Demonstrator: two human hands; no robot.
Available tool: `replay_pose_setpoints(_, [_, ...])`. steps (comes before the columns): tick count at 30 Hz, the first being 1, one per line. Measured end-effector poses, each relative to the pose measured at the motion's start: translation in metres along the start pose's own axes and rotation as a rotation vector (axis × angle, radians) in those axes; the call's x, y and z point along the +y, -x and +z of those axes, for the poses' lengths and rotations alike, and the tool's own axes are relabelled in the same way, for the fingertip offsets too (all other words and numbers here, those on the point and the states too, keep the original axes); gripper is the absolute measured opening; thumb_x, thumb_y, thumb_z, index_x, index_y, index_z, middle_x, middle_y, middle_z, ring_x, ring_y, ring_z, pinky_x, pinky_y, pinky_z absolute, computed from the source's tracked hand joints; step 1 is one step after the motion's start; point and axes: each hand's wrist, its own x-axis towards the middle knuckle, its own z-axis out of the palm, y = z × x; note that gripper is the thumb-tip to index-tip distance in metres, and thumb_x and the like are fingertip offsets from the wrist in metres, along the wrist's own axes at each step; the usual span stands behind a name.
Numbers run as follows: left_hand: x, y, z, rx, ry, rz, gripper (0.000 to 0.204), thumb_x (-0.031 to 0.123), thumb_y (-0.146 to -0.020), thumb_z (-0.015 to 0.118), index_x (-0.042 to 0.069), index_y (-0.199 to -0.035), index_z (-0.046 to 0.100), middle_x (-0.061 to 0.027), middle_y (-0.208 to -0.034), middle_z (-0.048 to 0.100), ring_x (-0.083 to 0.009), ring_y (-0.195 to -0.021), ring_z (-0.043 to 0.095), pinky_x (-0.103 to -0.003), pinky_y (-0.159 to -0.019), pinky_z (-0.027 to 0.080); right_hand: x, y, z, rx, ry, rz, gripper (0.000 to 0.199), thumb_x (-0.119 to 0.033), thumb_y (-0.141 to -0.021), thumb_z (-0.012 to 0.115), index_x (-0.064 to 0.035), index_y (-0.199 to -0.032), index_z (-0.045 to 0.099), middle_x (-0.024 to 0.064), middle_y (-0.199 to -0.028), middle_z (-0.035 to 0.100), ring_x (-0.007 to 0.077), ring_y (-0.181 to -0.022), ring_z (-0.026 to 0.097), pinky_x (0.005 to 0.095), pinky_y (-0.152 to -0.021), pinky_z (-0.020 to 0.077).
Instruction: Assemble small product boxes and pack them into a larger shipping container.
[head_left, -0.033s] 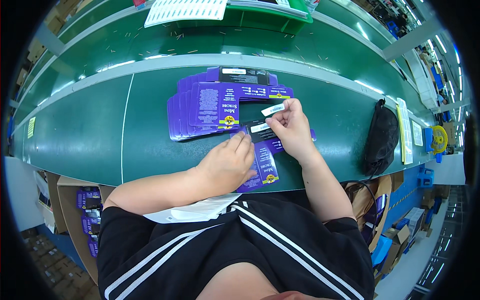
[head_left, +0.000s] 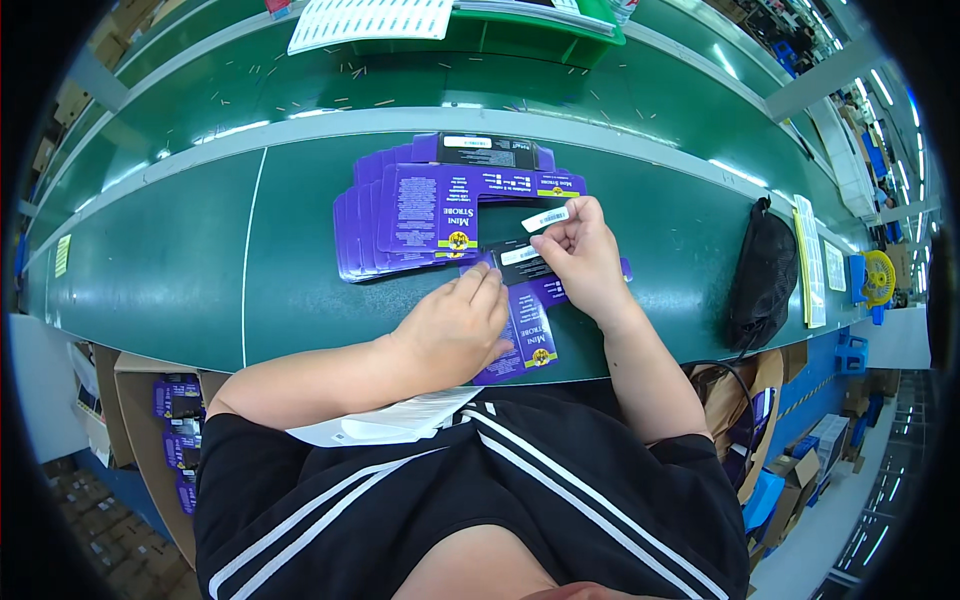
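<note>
A flat, unfolded purple printed carton (head_left: pixel 535 322) lies near the table's front edge, under both hands. My left hand (head_left: pixel 447 322) rests on its left part, fingers together on the card and the thumb apart from them, lower down. Between the fingertips of my right hand (head_left: pixel 588 262) is a small white barcode label (head_left: pixel 545 220), raised above the carton. Another white label (head_left: pixel 518 256) shows on the carton's black panel, just below my right thumb. Farther back, a fanned stack of the same flat purple cartons (head_left: pixel 415 205) lies on the green table.
White sheets (head_left: pixel 395 418) lie between my left forearm and body. A black pouch (head_left: pixel 763 275) is at the right, near a small yellow fan (head_left: pixel 878 278). A green tray (head_left: pixel 520 38) and a label sheet (head_left: pixel 372 20) stand at the back. A cardboard box (head_left: pixel 135 385) flanks me at left.
</note>
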Motion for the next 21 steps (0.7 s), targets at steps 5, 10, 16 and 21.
replay_pose_setpoints(5, [-0.0003, -0.001, 0.0005, 0.007, 0.001, -0.004, 0.053, 0.034, -0.081, 0.07, -0.009, -0.109, 0.06, -0.029, -0.118, 0.058, -0.038, -0.11, 0.057, -0.034, -0.088, 0.052, -0.0008, -0.0014, 0.0011, -0.001, 0.045, -0.005, 0.033, 0.003, -0.085, 0.065, -0.0038, -0.107, 0.042, 0.0041, -0.075, 0.058, 0.0083, -0.061, 0.053, 0.0218, -0.055, 0.0436])
replay_pose_setpoints(10, [-0.0022, -0.0054, -0.0021, -0.007, 0.045, -0.012, 0.049, 0.035, -0.08, 0.071, -0.007, -0.104, 0.058, -0.0307, -0.12, 0.057, -0.0365, -0.105, 0.057, -0.034, -0.086, 0.051, -0.0005, -0.0015, 0.0011, 0.0, 0.068, -0.004, 0.033, 0.002, -0.084, 0.066, -0.0037, -0.107, 0.043, 0.0041, -0.074, 0.058, 0.0099, -0.061, 0.054, 0.0243, -0.056, 0.0449])
replay_pose_setpoints(16, [-0.0022, -0.007, 0.003, -0.029, 0.039, -0.012, 0.045, 0.035, -0.08, 0.07, -0.003, -0.099, 0.056, -0.0335, -0.125, 0.055, -0.0354, -0.1, 0.056, -0.035, -0.083, 0.049, 0.0046, 0.0005, 0.0029, 0.008, 0.19, -0.066, 0.032, 0.005, -0.085, 0.065, -0.0039, -0.105, 0.041, 0.0024, -0.075, 0.056, 0.0064, -0.06, 0.049, 0.0205, -0.054, 0.041])
replay_pose_setpoints(21, [-0.0014, -0.0072, 0.0048, -0.017, 0.03, -0.016, 0.045, 0.036, -0.08, 0.07, -0.003, -0.099, 0.056, -0.0346, -0.128, 0.053, -0.0362, -0.101, 0.056, -0.035, -0.085, 0.048, 0.0069, 0.0024, 0.003, 0.0, 0.325, -0.089, 0.031, 0.003, -0.086, 0.065, -0.0042, -0.105, 0.042, 0.0021, -0.074, 0.055, 0.0081, -0.059, 0.049, 0.0225, -0.054, 0.0412])
